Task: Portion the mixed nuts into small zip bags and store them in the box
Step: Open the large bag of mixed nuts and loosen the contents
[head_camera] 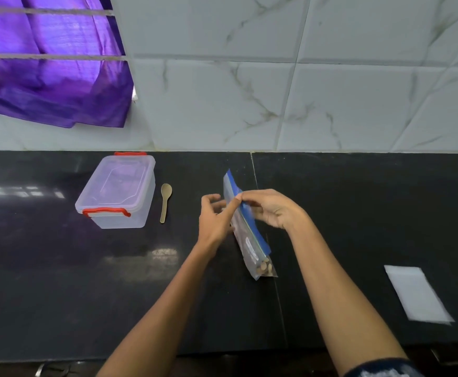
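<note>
counter [59, 281] of dark stone carries all items. box [117, 190], clear with red latches and lid on, sits well to the left of the left hand [213, 221]. nut bag [247, 227], blue-topped, stands on edge between both hands, nuts visible at its near end. small zip bags [417, 293], a flat white stack, lie well to the right of and nearer than the right hand [270, 209]. spoon [165, 202] lies just beside the box.

right hand pinches the bag's blue top strip; left hand is curled against the bag's side, its grip unclear. judged step: opening the nut bag. next move calls for parting the seal, then fetching a small bag.
</note>
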`<action>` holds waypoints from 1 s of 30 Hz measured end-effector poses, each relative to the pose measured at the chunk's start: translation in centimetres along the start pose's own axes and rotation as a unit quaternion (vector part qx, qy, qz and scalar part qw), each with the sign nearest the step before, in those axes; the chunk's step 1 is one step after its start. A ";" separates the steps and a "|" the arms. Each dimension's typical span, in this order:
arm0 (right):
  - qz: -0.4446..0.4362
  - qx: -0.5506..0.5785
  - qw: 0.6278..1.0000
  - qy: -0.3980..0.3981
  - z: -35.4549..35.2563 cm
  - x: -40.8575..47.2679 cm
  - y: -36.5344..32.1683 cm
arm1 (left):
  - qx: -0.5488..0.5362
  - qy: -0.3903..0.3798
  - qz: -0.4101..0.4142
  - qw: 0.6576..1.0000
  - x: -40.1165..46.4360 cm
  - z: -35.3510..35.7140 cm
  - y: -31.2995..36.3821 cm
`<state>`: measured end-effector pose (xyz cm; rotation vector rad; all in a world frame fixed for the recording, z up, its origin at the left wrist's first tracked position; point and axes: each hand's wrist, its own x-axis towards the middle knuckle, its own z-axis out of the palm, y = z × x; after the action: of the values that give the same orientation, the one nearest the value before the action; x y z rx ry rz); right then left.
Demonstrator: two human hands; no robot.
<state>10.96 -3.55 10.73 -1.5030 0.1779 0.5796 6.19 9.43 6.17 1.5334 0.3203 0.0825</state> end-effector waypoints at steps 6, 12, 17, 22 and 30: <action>-0.033 -0.053 0.998 0.023 0.6 -1.0 -2.3 | -0.024 -0.006 0.050 0.998 0.6 0.1 4.9; -0.011 -0.109 0.994 -0.026 0.6 -1.0 -2.4 | -0.021 -0.015 0.013 1.000 1.7 -0.3 5.4; -0.029 -0.092 0.992 -0.080 0.3 -1.2 -3.2 | 0.036 -0.062 0.034 0.997 2.5 -0.4 5.6; -0.076 -0.155 0.985 -0.010 0.4 -1.0 -4.5 | 0.154 -0.093 0.113 0.977 2.8 0.0 6.4; -0.106 -0.224 0.968 0.030 -0.3 -1.4 -6.6 | 0.213 -0.050 0.163 0.962 2.5 0.6 8.1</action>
<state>12.86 -3.91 17.22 -1.9512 -0.0752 0.4180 9.91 9.86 13.79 2.0027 -0.0044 0.2043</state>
